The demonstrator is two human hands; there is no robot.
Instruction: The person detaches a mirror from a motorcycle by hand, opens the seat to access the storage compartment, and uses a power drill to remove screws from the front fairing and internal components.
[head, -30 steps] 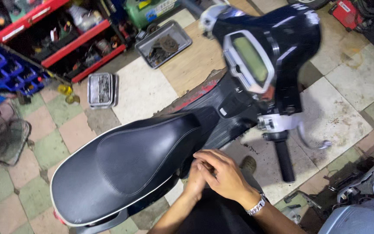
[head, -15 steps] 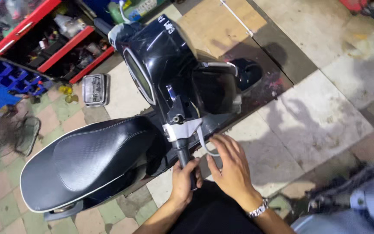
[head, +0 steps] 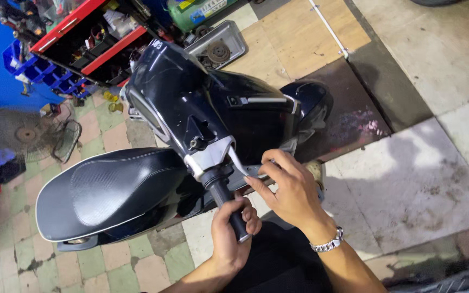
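A black scooter (head: 229, 116) stands below me, its black seat (head: 109, 192) to the left and its front panel to the right. My left hand (head: 232, 233) is wrapped around the black handlebar grip (head: 225, 198). My right hand (head: 289, 190), with a silver watch on the wrist, has its fingers curled on the silver brake lever (head: 239, 163) beside the grip. The lever's far end is hidden under my fingers.
A red and black tool shelf (head: 90, 40) and blue bins (head: 33, 73) stand at the upper left. A floor fan (head: 20, 135) lies at the left. A metal tray (head: 218, 46) with parts sits behind the scooter. The floor is tiles and a wooden board (head: 305, 38).
The view swung, and the handlebar now turns toward me. My hands left the seat's edge; the left now grips the handlebar grip and the right has closed on the brake lever.
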